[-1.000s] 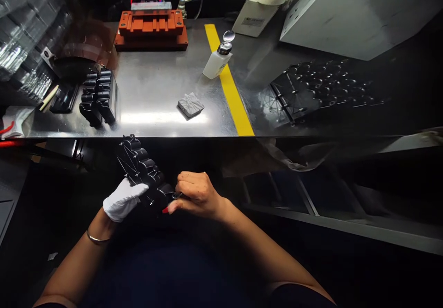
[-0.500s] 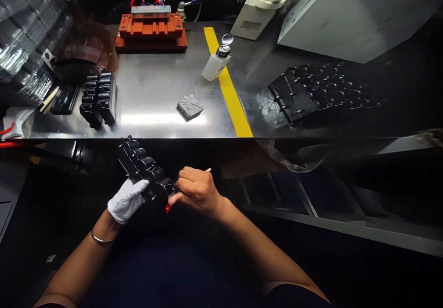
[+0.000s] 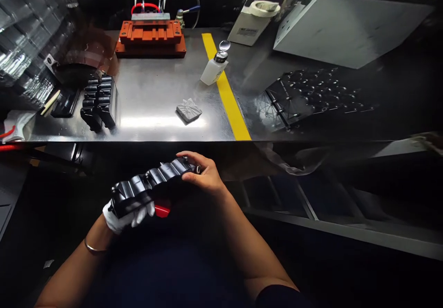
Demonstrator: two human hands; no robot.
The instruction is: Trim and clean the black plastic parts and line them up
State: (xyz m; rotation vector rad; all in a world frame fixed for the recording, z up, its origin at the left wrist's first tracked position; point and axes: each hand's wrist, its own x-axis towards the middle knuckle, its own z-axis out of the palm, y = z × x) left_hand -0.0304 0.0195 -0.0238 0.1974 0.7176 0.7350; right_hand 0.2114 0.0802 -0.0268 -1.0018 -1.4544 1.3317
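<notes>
Held between both hands, below the bench edge, is a black ribbed plastic part (image 3: pixel 152 179) with rounded humps along its top. My left hand (image 3: pixel 121 218), in a white glove, grips its left end from beneath. My bare right hand (image 3: pixel 206 174) pinches the right end between thumb and fingers. A red piece (image 3: pixel 162 210) shows under the part, beside the gloved fingertips; whether it is attached cannot be made out. The pale stick seen in the right hand earlier is not visible.
On the metal bench stand black ribbed parts (image 3: pixel 100 100), a folded grey cloth (image 3: pixel 188 110), a white pump bottle (image 3: pixel 213 70) and an orange fixture (image 3: pixel 150 36). Several black pieces (image 3: pixel 311 91) lie right of the yellow tape (image 3: pixel 230 105). A grey box (image 3: pixel 346 26) juts out at upper right.
The black part has turned, its left end dropping and its ribbed side now facing up. My right hand has shifted from working at its lower end to gripping its right end.
</notes>
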